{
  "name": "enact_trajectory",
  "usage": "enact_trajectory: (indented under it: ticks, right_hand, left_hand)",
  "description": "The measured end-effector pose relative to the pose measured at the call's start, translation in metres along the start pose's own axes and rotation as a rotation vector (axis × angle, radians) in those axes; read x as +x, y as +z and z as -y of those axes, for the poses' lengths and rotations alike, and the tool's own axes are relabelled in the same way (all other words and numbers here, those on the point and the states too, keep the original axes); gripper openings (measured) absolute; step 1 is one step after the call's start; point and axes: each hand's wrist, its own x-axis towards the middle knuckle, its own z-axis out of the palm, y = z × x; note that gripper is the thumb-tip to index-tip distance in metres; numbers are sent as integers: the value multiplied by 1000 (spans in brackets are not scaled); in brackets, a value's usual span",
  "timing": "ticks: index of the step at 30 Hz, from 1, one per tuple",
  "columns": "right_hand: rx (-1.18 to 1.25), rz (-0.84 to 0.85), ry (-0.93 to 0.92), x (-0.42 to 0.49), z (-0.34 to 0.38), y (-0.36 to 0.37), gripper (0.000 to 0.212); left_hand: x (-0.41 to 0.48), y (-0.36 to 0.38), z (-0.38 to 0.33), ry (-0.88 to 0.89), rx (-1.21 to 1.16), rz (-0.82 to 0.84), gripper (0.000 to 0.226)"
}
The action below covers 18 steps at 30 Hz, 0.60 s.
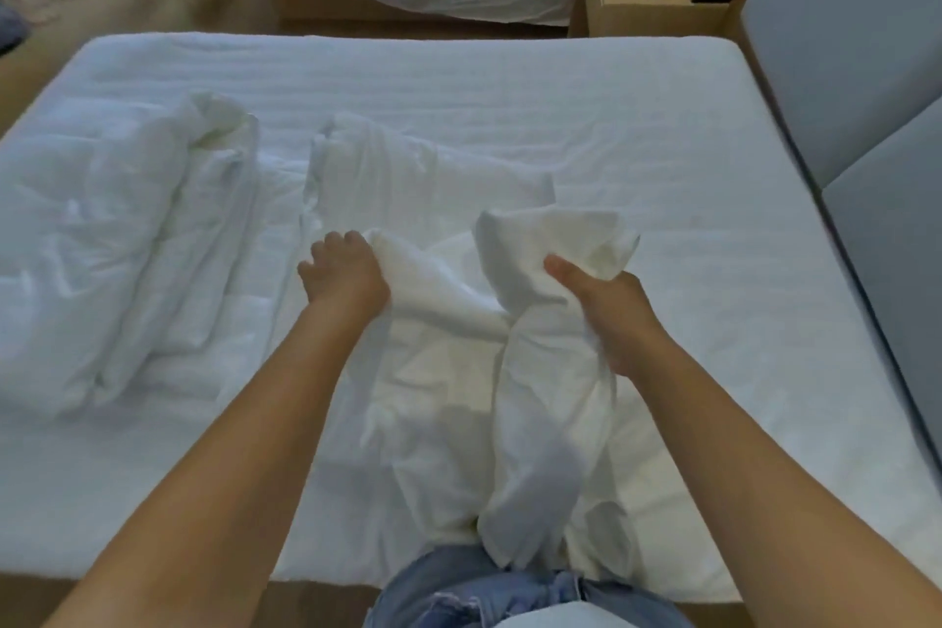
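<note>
Up front, the left hand (344, 273) grips a bunched fold of the white crumpled cotton sheet (540, 372), while the right hand (606, 303) pinches a raised corner of it, thumb on top. That sheet lies on the white mattress (688, 143) at its near edge, beside a rumpled white duvet (117, 240).

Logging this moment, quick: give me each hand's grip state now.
Left hand: closed, gripping a bunched fold of the white sheet.
Right hand: closed, gripping another bunch of the same sheet.
</note>
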Motion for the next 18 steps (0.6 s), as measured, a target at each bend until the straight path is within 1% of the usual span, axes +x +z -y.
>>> enact_trajectory:
  ticks: [2, 3, 4, 5, 6, 7, 8, 9, 10, 11, 13, 14, 16, 18]
  right_hand:
    - [-23, -1, 21, 3, -5, 3, 30]
    - [-37, -6, 27, 2, -9, 6, 29]
    - [-43, -15, 31, 2, -13, 7, 29]
    - [-41, -15, 40, 1, -17, 5, 32]
    - [-36, 3, 59, 0, -19, 1, 36]
    - [-34, 37, 92, -1, -20, -4, 39]
    - [-21, 71, 130, -1, -21, -11, 42]
    - [8, 81, 165, -1, -21, -19, 44]
    - [51, 52, 184, 0, -20, -27, 45]
    - [100, -16, 187, 2, -20, -36, 46]
    - [163, -188, 163, 3, -21, -54, 43]
    - [183, -251, 149, 3, -24, -64, 43]
    - [241, -307, 92, 1, -33, -83, 46]
    - [385, -285, -42, -1, -41, -109, 54]
  left_hand:
    - [-9, 11, -22, 116, -70, -111, 61]
    - [-15, 16, -33, 208, -121, -183, 69]
    - [-21, 21, -42, 334, -152, -231, 76]
    - [-28, 28, -50, 478, -184, -236, 82]
    - [-33, 33, -56, 603, -263, -187, 88]
    - [-37, 36, -64, 664, -389, -68, 96]
    - [-39, 35, -72, 665, -529, 79, 104]
    - [-37, 35, -82, 641, -647, 181, 107]
    - [-34, 34, -93, 634, -686, 218, 102]
    - [-32, 34, -105, 662, -655, 207, 86]
    - [-35, 36, -133, 743, -517, 158, 41]
    - [-40, 38, -147, 771, -494, 154, 30]
    - [-55, 45, -176, 797, -551, 193, 27]
    - [-71, 49, -206, 808, -663, 212, 24]
